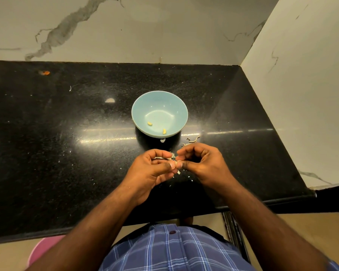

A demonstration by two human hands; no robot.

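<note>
The left hand [155, 169] and right hand [201, 163] both pinch a small clove [176, 163] (garlic, seemingly) above the worktop's [67, 153] near edge, just before the blue bowl [181, 106]. It looks light, firm and papery-skinned; best pinched by its ends.

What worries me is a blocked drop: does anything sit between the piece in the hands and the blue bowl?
Nothing visible does. The left hand and right hand pinch the small piece in front of the bowl; only flat peel scraps lie on the counter between them, and the bowl's top is open.
</note>
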